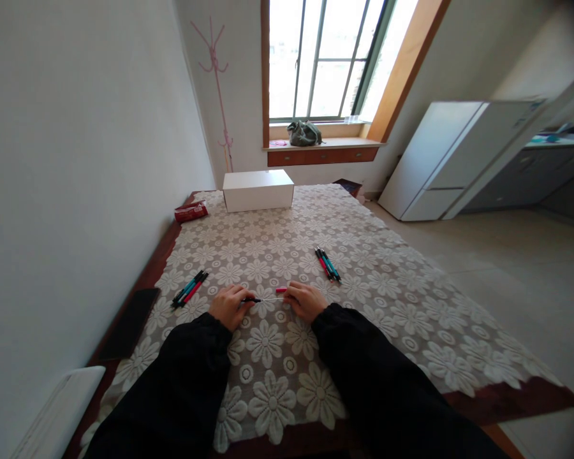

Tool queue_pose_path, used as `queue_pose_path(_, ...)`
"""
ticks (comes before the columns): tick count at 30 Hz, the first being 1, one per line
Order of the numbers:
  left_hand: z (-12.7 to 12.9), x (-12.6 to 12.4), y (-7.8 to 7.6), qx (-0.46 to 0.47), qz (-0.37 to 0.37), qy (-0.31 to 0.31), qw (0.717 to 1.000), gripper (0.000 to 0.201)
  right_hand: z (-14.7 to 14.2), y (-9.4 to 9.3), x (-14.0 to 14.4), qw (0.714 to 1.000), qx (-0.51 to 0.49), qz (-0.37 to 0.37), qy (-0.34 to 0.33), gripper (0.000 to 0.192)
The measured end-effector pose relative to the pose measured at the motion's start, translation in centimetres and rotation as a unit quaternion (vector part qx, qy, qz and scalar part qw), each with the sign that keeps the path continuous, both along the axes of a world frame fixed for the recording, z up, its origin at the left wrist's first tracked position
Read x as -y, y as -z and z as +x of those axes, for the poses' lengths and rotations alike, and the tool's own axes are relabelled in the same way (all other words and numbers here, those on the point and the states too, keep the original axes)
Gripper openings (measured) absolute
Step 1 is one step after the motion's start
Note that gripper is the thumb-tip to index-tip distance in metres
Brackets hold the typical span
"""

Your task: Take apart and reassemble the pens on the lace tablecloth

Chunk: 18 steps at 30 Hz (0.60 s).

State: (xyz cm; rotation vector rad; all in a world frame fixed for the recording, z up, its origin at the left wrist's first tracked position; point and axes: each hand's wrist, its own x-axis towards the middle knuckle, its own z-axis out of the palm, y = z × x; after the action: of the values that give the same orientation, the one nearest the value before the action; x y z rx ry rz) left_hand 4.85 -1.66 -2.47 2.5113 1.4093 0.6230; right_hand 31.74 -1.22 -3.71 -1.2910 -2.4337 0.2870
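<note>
My left hand (232,306) is closed around a short black pen part (252,299) whose tip points right. A thin white rod, which looks like a pen refill (272,299), runs from that tip to the pinched fingers of my right hand (305,301). Just above the rod, a pink pen piece (280,290) shows beside my right fingertips; whether they touch it I cannot tell. Left of my left hand lies a group of pens (190,289) in black, teal and red. Another such group of pens (328,264) lies beyond my right hand.
A lace tablecloth (265,344) covers the table. At its far end are a white box (258,191) and a red packet (191,211). A black flat object (129,324) lies at the left edge, by the wall. A white refrigerator (440,159) stands off to the right.
</note>
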Motion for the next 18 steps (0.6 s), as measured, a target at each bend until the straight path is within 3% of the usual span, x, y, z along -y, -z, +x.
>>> queue_pose_path(18,-0.51,-0.29,0.3,0.003,-0.001,-0.04,0.999,0.012,0.5,0.13,-0.34,1.0,-0.002,-0.015,0.027,0.01)
